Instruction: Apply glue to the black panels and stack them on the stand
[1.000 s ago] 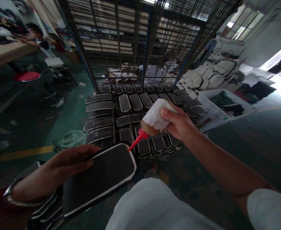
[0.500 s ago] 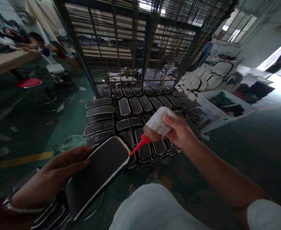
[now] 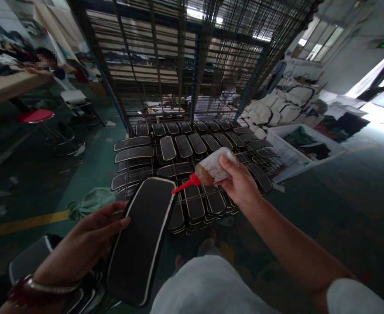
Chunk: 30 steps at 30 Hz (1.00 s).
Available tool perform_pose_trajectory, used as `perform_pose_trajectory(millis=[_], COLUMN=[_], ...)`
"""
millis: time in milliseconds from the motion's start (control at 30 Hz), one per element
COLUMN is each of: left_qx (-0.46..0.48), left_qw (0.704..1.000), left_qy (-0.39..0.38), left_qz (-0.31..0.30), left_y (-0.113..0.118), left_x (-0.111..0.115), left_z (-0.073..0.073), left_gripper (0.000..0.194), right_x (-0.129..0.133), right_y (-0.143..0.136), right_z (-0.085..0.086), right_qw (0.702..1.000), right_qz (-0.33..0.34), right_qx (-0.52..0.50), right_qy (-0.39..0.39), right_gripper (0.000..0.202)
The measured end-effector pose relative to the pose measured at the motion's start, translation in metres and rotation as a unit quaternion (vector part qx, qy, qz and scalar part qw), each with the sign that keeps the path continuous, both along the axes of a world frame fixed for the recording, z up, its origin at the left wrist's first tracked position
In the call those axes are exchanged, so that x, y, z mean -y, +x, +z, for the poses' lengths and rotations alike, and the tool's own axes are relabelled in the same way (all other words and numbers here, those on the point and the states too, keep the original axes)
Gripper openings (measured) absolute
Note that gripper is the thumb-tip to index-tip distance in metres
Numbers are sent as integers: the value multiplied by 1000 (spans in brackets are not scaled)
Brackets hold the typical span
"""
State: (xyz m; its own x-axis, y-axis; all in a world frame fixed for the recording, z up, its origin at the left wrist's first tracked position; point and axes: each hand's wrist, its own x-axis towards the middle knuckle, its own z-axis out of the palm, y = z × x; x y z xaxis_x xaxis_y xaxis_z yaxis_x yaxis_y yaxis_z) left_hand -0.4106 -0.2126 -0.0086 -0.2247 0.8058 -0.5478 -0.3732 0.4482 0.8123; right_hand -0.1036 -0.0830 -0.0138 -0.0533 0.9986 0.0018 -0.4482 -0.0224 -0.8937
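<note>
My left hand (image 3: 94,235) grips the left edge of a long black panel (image 3: 141,244) with rounded corners, thumb on its face. A pale line of glue runs along much of the panel's rim. My right hand (image 3: 239,179) is closed round a whitish squeeze bottle (image 3: 213,168) with brown glue in it, tilted down to the left. The bottle's red nozzle (image 3: 182,184) touches or nearly touches the panel's upper right corner; I cannot tell which.
Several similar panels (image 3: 195,205) lie in rows on wire racks ahead, below raised wire racks (image 3: 179,56). More panels (image 3: 31,257) are stacked at lower left. A white bin (image 3: 286,152) holds dark cloth at right. A red stool (image 3: 35,116) and a seated person (image 3: 48,65) are left.
The panel has turned more upright, its top edge now higher. The bottle has come slightly left and up, its nozzle shifting along the rim at the upper right corner.
</note>
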Motion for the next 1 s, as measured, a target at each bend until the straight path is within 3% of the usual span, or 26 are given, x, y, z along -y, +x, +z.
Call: perform_pose_trajectory(millis=[400,567,767,1000], left_qx=[30,25,28,27], left_qw=[999,999,999,998], left_qy=[34,32,38,30], left_qz=[0,0,14,43], left_y=[0,-3,-5,-12], left_x=[-9,-13,-21,-28], left_z=[-13,-15,-15,-18], left_gripper=[41,43,31,25], right_x=[30,43,55,64], right_y=[-10,-10,-8,-8], right_z=[-5,-11,-19,-26], right_qw=[999,998,994,990], right_qz=[46,67,78,89], right_qx=[2,10,39,80], right_qy=[5,13,66,75], right_gripper=[42,42,38,52])
